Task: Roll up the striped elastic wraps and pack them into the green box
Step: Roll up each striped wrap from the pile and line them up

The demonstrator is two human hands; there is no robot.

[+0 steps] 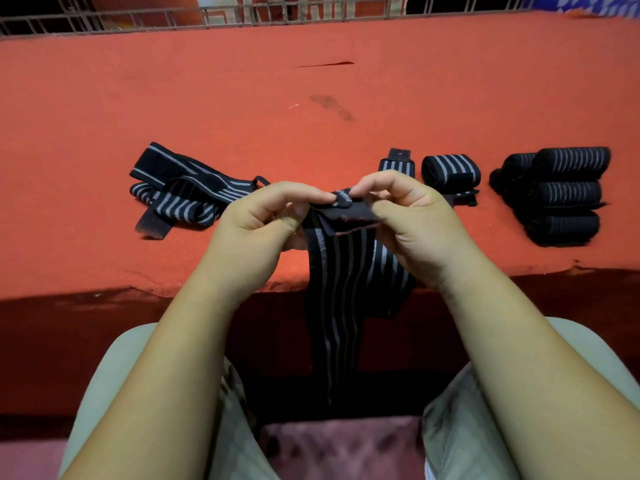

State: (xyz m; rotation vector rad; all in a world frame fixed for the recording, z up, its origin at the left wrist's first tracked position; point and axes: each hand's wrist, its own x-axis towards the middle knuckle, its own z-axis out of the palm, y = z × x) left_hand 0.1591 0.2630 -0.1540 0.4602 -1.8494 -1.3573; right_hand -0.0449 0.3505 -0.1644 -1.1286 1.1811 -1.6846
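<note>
The striped elastic wrap (341, 271) I am working on is up in front of me, its black end tab pinched between both hands just above the near edge of the red table (242, 98). My left hand (256, 223) curls round the tab from the left, thumb and forefinger meeting on it. My right hand (412, 220) pinches the same end from the right. The rest of the wrap hangs down over the table edge toward my lap. On the table to the left lies a loose heap of unrolled wraps (180, 188). Just beyond my right hand sits one rolled wrap (450, 169), with another flat wrap end (398, 161) beside it. Farther right, a stack of rolled wraps (561, 192) rests together. A metal grid (138, 19) runs along the far edge.
</note>
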